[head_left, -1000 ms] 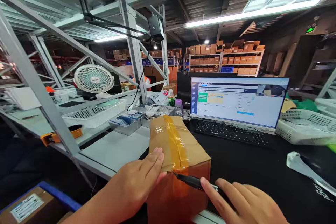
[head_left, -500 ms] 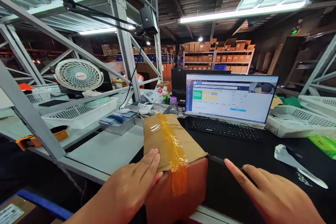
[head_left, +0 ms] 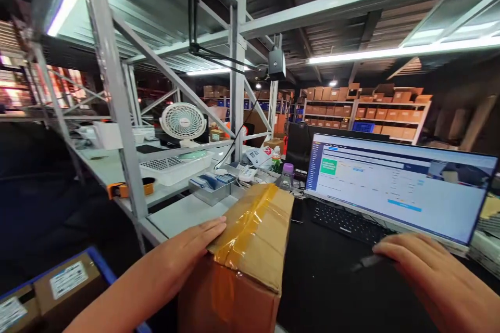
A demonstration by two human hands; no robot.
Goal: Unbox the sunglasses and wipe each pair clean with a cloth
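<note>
A brown cardboard box (head_left: 258, 250), sealed along its top with yellowish tape (head_left: 244, 226), stands on the black mat (head_left: 320, 276) right in front of me. My left hand (head_left: 187, 250) lies flat against the box's upper left edge, fingers stretched out. My right hand (head_left: 425, 270) hovers over the mat to the right of the box, near the keyboard (head_left: 344, 221). Its fingers are curled round a slim black tool (head_left: 363, 261), whose blurred tip points left toward the box without touching it.
A monitor (head_left: 398, 187) stands behind the keyboard. To the left are a metal rack post (head_left: 117, 114), a white fan (head_left: 183, 122), a white basket (head_left: 172, 169), a metal tray (head_left: 211, 187) and an orange tape dispenser (head_left: 125, 188). Labelled boxes (head_left: 66, 283) sit low at the left.
My right hand has drawn the black tool away from the box's taped front edge and moved right toward the keyboard. The view has swung left; my left hand stays on the box.
</note>
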